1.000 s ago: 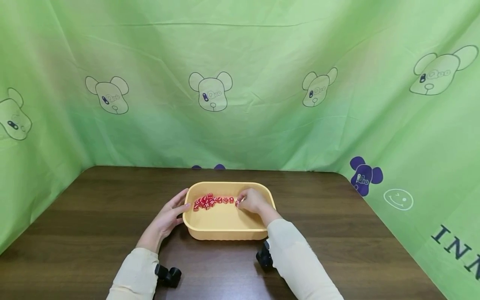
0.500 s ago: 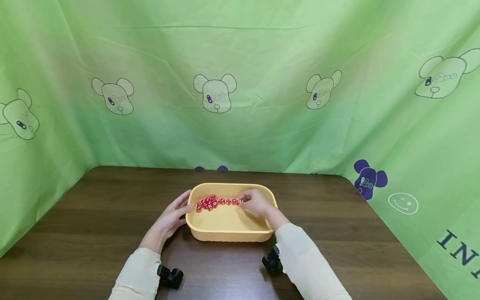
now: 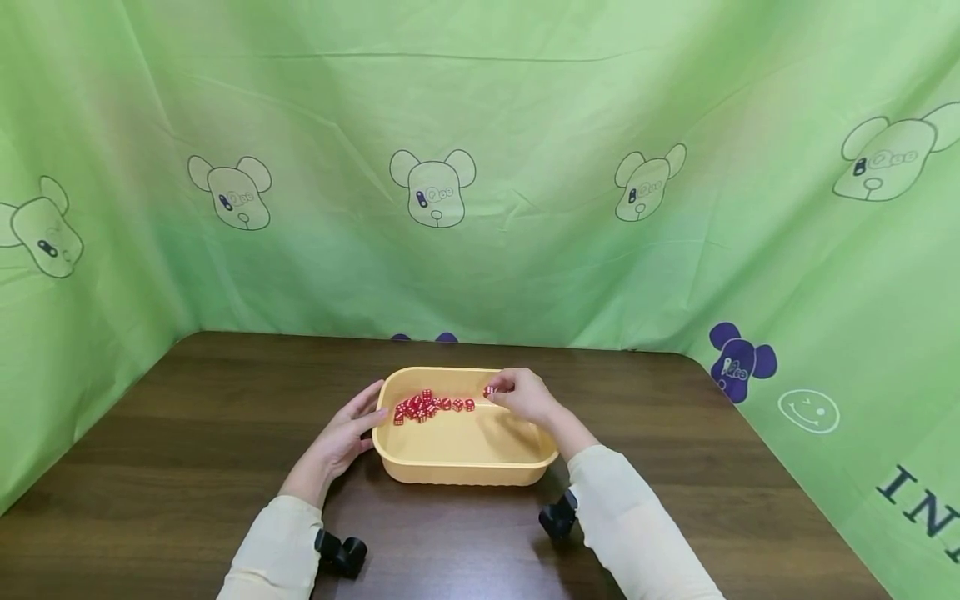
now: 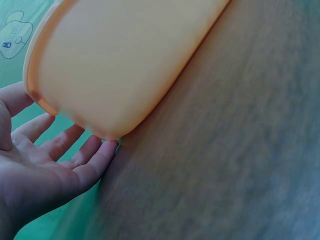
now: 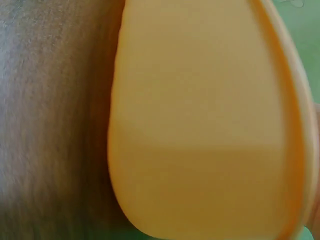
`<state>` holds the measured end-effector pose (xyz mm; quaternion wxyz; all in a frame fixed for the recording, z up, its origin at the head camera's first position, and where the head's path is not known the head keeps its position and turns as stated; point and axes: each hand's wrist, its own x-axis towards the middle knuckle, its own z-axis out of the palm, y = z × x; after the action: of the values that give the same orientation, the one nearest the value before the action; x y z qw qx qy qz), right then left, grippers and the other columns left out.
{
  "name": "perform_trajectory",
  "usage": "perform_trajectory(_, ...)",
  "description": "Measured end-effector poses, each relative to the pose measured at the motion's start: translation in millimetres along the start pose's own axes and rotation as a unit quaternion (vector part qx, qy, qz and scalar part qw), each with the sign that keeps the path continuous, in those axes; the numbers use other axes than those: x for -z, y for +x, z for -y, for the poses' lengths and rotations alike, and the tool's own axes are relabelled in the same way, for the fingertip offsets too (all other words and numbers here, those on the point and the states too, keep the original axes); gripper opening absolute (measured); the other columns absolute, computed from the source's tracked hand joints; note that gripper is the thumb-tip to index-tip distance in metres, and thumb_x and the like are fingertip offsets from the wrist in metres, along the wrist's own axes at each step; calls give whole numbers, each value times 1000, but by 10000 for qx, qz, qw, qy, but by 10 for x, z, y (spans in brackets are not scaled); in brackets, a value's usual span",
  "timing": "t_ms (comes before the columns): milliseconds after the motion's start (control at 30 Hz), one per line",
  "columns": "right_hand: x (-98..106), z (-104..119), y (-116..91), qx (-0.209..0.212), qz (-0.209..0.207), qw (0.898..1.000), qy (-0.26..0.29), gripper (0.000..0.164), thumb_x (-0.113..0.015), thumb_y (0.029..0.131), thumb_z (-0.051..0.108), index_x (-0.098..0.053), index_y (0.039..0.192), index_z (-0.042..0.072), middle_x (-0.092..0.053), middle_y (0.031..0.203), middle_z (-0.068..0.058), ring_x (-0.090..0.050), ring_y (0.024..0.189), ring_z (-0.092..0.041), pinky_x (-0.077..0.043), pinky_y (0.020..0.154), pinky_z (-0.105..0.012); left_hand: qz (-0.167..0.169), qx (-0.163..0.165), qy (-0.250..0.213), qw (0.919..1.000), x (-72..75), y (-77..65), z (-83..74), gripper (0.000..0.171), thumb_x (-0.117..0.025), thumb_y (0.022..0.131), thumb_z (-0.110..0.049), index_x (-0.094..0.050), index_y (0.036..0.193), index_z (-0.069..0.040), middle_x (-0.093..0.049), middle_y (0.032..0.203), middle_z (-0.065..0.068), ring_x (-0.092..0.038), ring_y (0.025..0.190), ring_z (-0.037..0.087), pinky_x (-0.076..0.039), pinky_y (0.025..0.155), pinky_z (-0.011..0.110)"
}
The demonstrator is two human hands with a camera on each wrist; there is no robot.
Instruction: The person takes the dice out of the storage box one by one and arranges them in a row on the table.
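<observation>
A yellow plastic tub [image 3: 465, 475] stands on the table with several red dice [image 3: 420, 407] inside, heaped at its left and trailing in a short row toward the middle. My left hand [image 3: 347, 432] holds the tub's left end, thumb over the rim and fingers against the outer wall. In the left wrist view those fingers [image 4: 95, 162] touch the tub's end. Over the tub's right part, my right hand [image 3: 528, 396] pinches one red die [image 3: 489, 391] between thumb and fingertips. The right wrist view mostly shows the tub's outer side [image 5: 200, 100]; the right fingers are hidden there.
The dark wooden table [image 3: 247, 400] extends around the tub. A green cloth [image 3: 525, 275] with printed bear heads hangs behind and at both sides. Black wrist devices [image 3: 341, 554] are worn on both forearms, close to the table's surface.
My right hand has taken a die off the right end of the row and lifted it up and to the right. My left hand stays on the tub. The head view has shifted slightly.
</observation>
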<state>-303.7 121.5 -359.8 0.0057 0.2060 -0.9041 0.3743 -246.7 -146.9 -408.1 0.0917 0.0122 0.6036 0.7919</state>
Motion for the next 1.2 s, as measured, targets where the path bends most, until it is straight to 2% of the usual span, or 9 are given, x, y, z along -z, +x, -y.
perform_trajectory(633, 448, 42, -150, 220, -482, 9980, 338, 10, -61, 76, 1, -61, 84, -4, -59, 74, -6, -52, 67, -16, -42, 60, -27, 98, -47, -6, 9999, 9, 7, 18, 57, -46, 87, -5, -21, 138, -13, -20, 138, 17, -32, 116, 32, -39, 79, 40)
perform_trajectory(833, 618, -76, -211, 85, -680, 9973, 253, 11, -60, 77, 3, -60, 86, -5, -60, 77, -8, -53, 69, -17, -42, 61, -27, 113, -70, -95, 9999, 17, 11, 24, 57, -46, 87, -4, -20, 138, -12, -19, 138, 17, -30, 117, 32, -38, 82, 42)
perform_trajectory(1000, 742, -201, -279, 138, -804, 9965, 155, 12, -60, 77, 2, -60, 86, -7, -60, 76, -9, -52, 67, -16, -42, 60, -27, 81, -43, -72, 9999, 18, 7, 21, 57, -47, 87, -4, -21, 138, -13, -19, 138, 17, -31, 117, 33, -38, 81, 41)
perform_trajectory(1200, 808, -350, -384, 55, -879, 9961, 34, 13, -59, 77, 1, -59, 86, -7, -60, 75, -9, -52, 66, -15, -41, 58, -25, 17, -15, 66, 10000, 12, -2, 11, 56, -48, 87, -6, -24, 137, -13, -19, 138, 17, -32, 115, 32, -40, 77, 38)
